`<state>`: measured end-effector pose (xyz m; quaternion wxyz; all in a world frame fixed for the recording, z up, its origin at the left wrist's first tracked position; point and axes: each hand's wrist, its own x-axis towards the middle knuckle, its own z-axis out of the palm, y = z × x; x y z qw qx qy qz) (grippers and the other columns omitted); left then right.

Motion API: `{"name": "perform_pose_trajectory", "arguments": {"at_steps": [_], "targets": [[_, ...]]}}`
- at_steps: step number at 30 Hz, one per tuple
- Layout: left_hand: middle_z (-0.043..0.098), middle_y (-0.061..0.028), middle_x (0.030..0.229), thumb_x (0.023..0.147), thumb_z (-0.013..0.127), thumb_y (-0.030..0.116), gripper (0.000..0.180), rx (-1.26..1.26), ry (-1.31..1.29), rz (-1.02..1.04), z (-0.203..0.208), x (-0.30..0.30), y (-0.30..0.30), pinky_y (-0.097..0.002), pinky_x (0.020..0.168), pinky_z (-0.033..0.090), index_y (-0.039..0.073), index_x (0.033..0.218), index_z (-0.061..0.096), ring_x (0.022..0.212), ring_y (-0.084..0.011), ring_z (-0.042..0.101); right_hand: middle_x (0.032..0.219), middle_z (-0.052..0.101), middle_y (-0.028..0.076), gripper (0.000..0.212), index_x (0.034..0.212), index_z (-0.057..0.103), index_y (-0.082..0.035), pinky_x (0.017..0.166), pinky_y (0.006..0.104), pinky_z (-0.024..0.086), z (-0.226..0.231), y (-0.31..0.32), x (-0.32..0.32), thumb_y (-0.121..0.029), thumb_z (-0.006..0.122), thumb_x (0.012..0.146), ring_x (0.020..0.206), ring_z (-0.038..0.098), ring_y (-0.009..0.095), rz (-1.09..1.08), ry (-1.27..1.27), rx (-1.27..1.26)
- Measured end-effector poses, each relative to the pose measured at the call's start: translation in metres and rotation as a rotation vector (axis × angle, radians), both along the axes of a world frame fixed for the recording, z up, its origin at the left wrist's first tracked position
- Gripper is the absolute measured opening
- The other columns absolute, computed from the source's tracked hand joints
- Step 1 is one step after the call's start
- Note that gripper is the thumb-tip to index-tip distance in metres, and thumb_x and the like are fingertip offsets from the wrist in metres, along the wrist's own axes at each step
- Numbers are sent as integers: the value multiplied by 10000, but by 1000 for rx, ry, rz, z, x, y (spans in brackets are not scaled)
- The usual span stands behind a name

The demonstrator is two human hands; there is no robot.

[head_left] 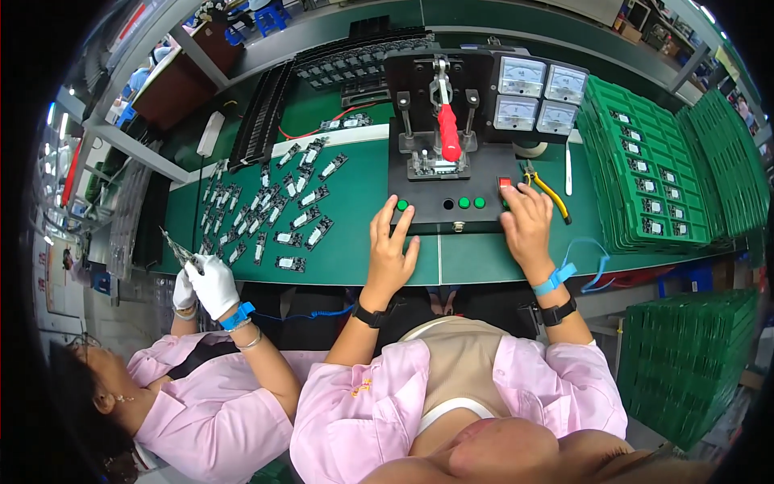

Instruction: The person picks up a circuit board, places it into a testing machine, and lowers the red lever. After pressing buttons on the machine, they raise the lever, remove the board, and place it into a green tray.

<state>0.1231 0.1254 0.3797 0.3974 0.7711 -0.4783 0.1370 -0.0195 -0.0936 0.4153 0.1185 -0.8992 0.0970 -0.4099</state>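
A black test fixture (423, 181) stands in front of me, with a red-handled toggle clamp (449, 133) upright above a small circuit board (439, 167) in its nest. My left hand (389, 254) rests at the fixture's front left corner, fingers spread around a green button (402, 206), holding nothing. On the right side, my right hand (528, 226) lies with fingers stretched out, fingertips at a red rocker switch (505, 183). It grips nothing either. More green buttons (479, 202) sit between my hands. A blue wrist strap (555, 278) circles my right wrist.
Loose circuit boards (266, 202) are spread left of the fixture. At left, a co-worker's gloved hands (211, 286) hold boards. Analog meters (536, 93), yellow-handled pliers (552, 194) and white tweezers (568, 168) are at right, beside stacked green trays (645, 173). Black racks (262, 113) stand behind.
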Motion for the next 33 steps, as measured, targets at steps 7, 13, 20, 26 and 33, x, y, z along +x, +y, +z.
{"name": "perform_pose_trajectory", "arguments": {"at_steps": [7, 13, 20, 26, 33], "targets": [[431, -201, 1428, 776, 646, -12, 617, 4, -3, 0, 6, 1, -3, -450, 1032, 387, 51, 1372, 499, 1238, -380, 470, 1127, 588, 145, 471, 1257, 601, -68, 961, 476, 363, 1, 26, 8, -181, 687, 808, 1129, 536, 311, 8, 128, -32], [482, -203, 1351, 745, 573, -66, 663, 172, -84, 49, 26, 2, -2, -449, 1015, 396, 24, 1393, 466, 1203, -375, 487, 1161, 566, 130, 506, 1267, 582, -46, 951, 466, 367, -8, 52, 6, -239, 691, 812, 1137, 527, 294, -6, 144, -59], [495, -203, 1305, 721, 542, -81, 673, 139, -82, 139, 17, -1, -6, -456, 1012, 385, -8, 1384, 457, 1156, -389, 496, 1173, 584, 139, 501, 1285, 568, -43, 968, 480, 370, 6, 21, 8, -218, 675, 828, 1130, 547, 286, 115, 209, 133], [495, -194, 1311, 713, 548, -76, 679, 154, -109, 135, 26, -3, -6, -476, 1012, 375, -14, 1383, 456, 1148, -374, 498, 1182, 593, 137, 480, 1274, 547, -5, 979, 515, 367, 11, -6, 18, -182, 663, 844, 1105, 553, 319, -36, 131, 0], [494, -184, 1334, 724, 561, -52, 686, 251, -252, 158, 23, -5, -6, -513, 1013, 362, 4, 1399, 450, 1142, -356, 503, 1197, 584, 116, 511, 1291, 529, -12, 936, 456, 379, 31, 35, 93, -177, 682, 833, 1110, 556, 302, 181, 46, -35]]}}
